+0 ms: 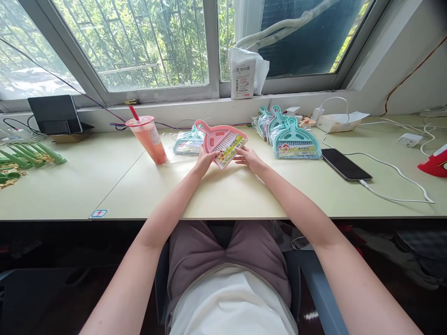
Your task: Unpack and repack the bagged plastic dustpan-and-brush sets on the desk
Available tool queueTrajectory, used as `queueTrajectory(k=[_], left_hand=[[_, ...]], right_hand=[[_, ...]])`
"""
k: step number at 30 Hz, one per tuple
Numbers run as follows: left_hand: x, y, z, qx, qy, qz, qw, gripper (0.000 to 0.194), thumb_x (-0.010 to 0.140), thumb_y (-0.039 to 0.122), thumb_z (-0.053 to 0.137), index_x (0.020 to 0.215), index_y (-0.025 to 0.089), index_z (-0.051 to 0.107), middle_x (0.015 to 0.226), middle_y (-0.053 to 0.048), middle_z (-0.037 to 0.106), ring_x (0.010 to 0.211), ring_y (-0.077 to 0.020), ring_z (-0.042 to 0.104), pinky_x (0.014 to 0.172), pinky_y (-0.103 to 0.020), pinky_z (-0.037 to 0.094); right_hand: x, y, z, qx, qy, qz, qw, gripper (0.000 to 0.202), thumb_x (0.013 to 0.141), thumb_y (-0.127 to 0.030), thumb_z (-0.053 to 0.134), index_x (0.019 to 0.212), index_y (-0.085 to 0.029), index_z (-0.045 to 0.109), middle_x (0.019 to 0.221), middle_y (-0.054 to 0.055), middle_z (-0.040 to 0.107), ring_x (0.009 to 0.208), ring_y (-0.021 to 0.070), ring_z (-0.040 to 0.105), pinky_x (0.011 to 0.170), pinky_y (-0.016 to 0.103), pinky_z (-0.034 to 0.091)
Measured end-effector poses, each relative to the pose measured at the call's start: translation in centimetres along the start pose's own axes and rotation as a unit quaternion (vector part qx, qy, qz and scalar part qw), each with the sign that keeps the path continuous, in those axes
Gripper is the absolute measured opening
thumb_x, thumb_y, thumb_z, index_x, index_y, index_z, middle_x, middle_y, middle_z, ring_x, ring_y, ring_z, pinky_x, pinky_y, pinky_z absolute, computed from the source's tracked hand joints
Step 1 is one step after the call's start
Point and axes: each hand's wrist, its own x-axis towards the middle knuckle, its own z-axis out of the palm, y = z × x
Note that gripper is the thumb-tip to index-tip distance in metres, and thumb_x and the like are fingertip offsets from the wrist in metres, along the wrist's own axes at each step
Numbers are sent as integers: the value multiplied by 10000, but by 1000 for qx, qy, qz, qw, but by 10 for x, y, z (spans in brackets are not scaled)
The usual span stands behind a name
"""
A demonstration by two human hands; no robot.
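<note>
A small pink dustpan and brush set [217, 137] with a yellow-green printed label is held tilted above the table, its handle toward the upper left. My left hand [205, 160] grips its lower left edge. At the right edge, by the label, my right hand [250, 159] holds it with the thumb in front; some fingertips are hidden behind the set. Just behind, a wrapped turquoise dustpan and brush set [188, 141] lies on the table. To the right, several more turquoise sets [296, 139] in clear wrap are stacked together.
A tilted cup of pinkish drink [150, 139] with a red straw stands left of my hands. Farther left are a black tablet [55, 114] and green plastic pieces [30, 156]. A phone [345, 164] with a white cable lies right, near a red object [435, 163]. Windows line the back.
</note>
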Motion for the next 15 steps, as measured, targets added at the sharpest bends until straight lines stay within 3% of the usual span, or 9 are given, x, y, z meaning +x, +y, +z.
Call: queueTrajectory(k=[5, 10, 15], left_hand=[[1, -1, -2, -5, 9, -10, 1000, 747, 610, 111, 829, 1258, 211, 471, 1288, -109, 643, 1229, -284, 620, 1029, -437, 524], [0, -2, -1, 1, 11, -22, 1000, 759, 613, 105, 833, 1276, 219, 483, 1252, -96, 659, 1189, -271, 640, 1031, -438, 520], [6, 1, 3, -4, -30, -10, 1000, 703, 644, 294, 892, 1247, 203, 542, 1261, -133, 659, 1177, -303, 650, 1003, -456, 531]], right_hand=[[1, 4, 4, 20, -14, 4, 1000, 333, 812, -213, 759, 1070, -226, 549, 968, 27, 756, 728, 133, 745, 677, 229, 600], [-1, 5, 7, 14, 20, 7, 1000, 291, 795, -140, 733, 1011, -217, 554, 875, 1, 738, 674, 111, 723, 696, 230, 604], [0, 4, 8, 25, 41, -18, 999, 273, 782, -104, 710, 988, -211, 568, 889, -1, 731, 688, 103, 711, 755, 254, 622]])
